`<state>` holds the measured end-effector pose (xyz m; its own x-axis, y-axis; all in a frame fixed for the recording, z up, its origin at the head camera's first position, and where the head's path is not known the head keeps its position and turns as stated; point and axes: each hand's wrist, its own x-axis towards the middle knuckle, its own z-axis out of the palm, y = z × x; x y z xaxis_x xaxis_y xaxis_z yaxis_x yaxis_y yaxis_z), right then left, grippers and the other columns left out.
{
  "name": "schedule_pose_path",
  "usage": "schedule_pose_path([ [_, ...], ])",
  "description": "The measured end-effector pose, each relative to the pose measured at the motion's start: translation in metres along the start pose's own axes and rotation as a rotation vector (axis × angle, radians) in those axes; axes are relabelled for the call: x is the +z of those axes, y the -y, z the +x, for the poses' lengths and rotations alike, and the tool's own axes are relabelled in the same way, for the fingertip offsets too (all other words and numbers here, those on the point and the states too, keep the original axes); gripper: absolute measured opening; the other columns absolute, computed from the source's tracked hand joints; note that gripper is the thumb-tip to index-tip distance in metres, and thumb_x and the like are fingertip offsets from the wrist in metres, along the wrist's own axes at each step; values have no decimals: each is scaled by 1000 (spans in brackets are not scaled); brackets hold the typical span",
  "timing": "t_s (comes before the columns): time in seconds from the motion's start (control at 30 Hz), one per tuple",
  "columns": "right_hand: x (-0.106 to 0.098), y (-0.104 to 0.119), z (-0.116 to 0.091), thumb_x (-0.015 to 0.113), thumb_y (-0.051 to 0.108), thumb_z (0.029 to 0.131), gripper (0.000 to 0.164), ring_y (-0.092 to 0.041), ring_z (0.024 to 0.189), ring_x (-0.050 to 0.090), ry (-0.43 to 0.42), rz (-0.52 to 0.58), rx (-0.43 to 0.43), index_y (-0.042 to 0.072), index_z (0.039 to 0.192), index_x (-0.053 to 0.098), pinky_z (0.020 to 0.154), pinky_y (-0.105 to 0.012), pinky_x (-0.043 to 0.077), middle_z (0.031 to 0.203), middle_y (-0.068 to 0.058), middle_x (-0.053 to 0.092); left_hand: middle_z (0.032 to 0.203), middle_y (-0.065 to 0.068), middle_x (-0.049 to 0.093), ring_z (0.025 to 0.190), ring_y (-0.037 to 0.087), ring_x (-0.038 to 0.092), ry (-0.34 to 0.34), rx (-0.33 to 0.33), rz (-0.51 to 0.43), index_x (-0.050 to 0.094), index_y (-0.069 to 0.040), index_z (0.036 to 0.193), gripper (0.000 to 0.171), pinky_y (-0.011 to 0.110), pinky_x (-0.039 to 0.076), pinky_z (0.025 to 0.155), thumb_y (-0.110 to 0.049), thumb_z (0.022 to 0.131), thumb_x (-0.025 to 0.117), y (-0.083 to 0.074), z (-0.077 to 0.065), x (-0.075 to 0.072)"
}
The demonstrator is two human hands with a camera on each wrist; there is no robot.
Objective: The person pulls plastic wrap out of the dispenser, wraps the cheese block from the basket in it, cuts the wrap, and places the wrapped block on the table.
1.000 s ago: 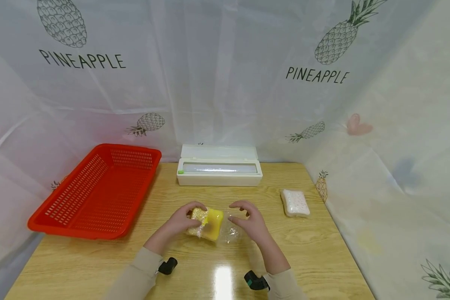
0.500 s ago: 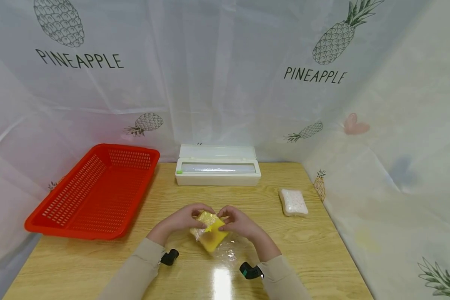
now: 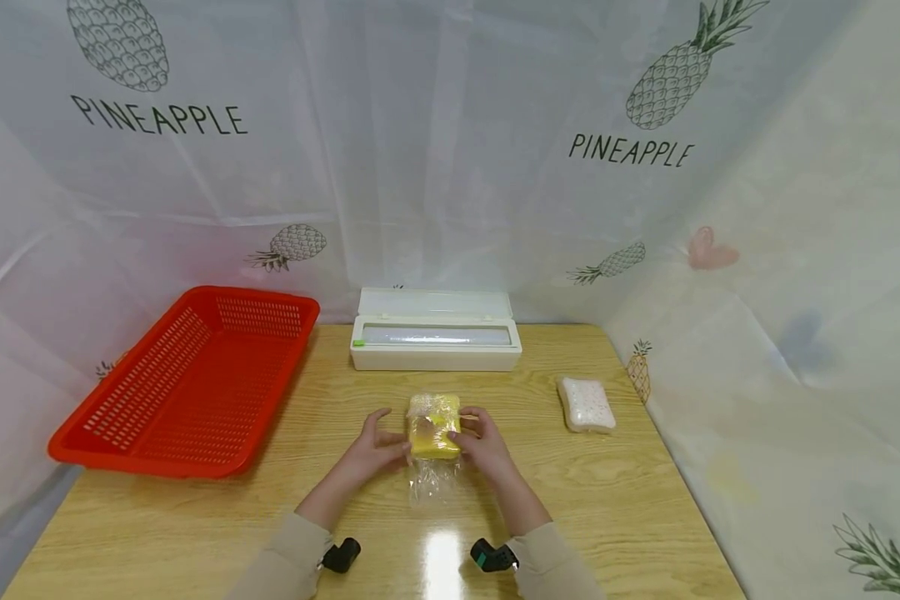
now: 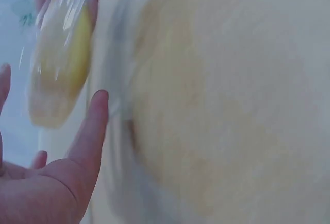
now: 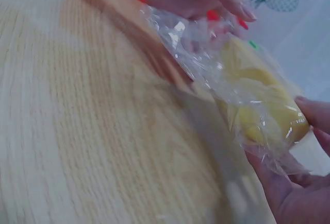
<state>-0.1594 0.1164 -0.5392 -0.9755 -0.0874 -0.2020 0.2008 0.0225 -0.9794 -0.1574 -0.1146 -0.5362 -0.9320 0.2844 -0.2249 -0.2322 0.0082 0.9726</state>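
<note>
A yellow, square, cushion-shaped block [image 3: 435, 442] is partly wrapped in clear plastic film, its kind unclear. My right hand [image 3: 487, 442] pinches its right edge between thumb and fingers. In the right wrist view, the block [image 5: 258, 95] is tilted, with crinkled film over its side. Loose film [image 3: 433, 482] hangs from its near end. Beside the block's left edge is my left hand [image 3: 375, 450], thumb and fingers spread. In the left wrist view, that hand [image 4: 56, 183] is apart from the blurred block [image 4: 62, 64].
Behind the block stands a white cling film dispenser [image 3: 436, 358] with its lid raised and a roll inside. A red perforated basket [image 3: 270, 417] is at the left. To the right lies a white speckled square block [image 3: 588, 406] on the wooden table [image 3: 607, 517].
The block has turned from lying slantwise to upright in the head view, its loose film now toward me. My left hand has let go and moved left; my right hand now holds the right edge.
</note>
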Motion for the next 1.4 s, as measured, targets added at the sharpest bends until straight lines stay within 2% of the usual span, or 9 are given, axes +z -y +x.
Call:
schedule_pose_path([
  [0.17, 3, -7, 5, 69, 9, 91, 47, -26, 100, 58, -48, 43, 11, 4, 130, 44, 60, -26, 50, 135, -27, 43, 117, 35, 51, 87, 25, 64, 23, -56, -113, 22, 4, 128, 56, 41, 57, 77, -1, 92, 65, 17, -15, 14],
  [0.33, 5, -2, 6, 67, 6, 91, 48, -21, 94, 58, -43, 85, 29, 0, 132, 42, 62, -28, 50, 135, -27, 43, 112, 24, 56, 78, 21, 65, 16, -93, -197, 29, 3, 119, 37, 37, 58, 73, -2, 96, 58, 27, -24, 20],
  [0.47, 5, 3, 3, 65, 2, 91, 47, -18, 89, 59, -53, 101, 28, -4, 131, 41, 62, -29, 50, 131, -30, 47, 101, 19, 61, 75, 21, 66, 10, -98, -219, 36, 6, 114, 30, 37, 58, 71, 7, 93, 57, 33, -26, 22],
  [0.67, 6, -15, 8, 68, 6, 90, 51, -19, 91, 60, -99, 87, 10, -3, 132, 41, 63, -27, 51, 132, -30, 48, 83, 14, 64, 77, 24, 68, 9, -57, -173, 48, 8, 98, 21, 37, 58, 70, 18, 84, 61, 38, -30, 24],
  [0.87, 8, -19, -14, 65, 1, 88, 58, -27, 99, 60, -69, 157, -12, -10, 135, 32, 80, -36, 56, 133, -36, 41, 75, 7, 63, 72, 18, 65, -23, -39, -108, 56, 10, 87, 14, 31, 57, 68, 19, 80, 63, 37, -33, 28],
  [1.0, 5, -21, -36, 64, -6, 86, 51, -24, 93, 63, -29, 176, 1, -15, 127, 35, 79, -37, 56, 123, -33, 48, 76, 7, 64, 73, 17, 64, -30, -30, -53, 58, 12, 89, 15, 30, 57, 69, 19, 78, 63, 36, -37, 28],
  [1.17, -1, -22, -54, 62, -13, 86, 30, -21, 79, 67, 61, 189, 88, -15, 111, 45, 73, -35, 58, 100, -20, 62, 77, 6, 64, 75, 17, 63, -43, -20, -1, 61, 14, 94, 16, 32, 57, 70, 17, 79, 66, 33, -41, 30],
  [1.27, -4, -23, -60, 60, -15, 87, 24, -24, 77, 70, 113, 198, 124, -20, 108, 50, 74, -36, 58, 92, -25, 67, 79, 9, 65, 75, 16, 63, -48, -15, 52, 64, 13, 96, 18, 31, 57, 69, 15, 79, 68, 33, -42, 29],
  [1.4, -7, -26, -65, 60, -14, 87, 27, -26, 79, 71, 136, 174, 135, -24, 110, 53, 74, -35, 58, 93, -30, 67, 84, 17, 67, 77, 18, 65, -31, -9, 86, 66, 13, 100, 20, 29, 57, 69, 12, 80, 69, 34, -43, 29],
])
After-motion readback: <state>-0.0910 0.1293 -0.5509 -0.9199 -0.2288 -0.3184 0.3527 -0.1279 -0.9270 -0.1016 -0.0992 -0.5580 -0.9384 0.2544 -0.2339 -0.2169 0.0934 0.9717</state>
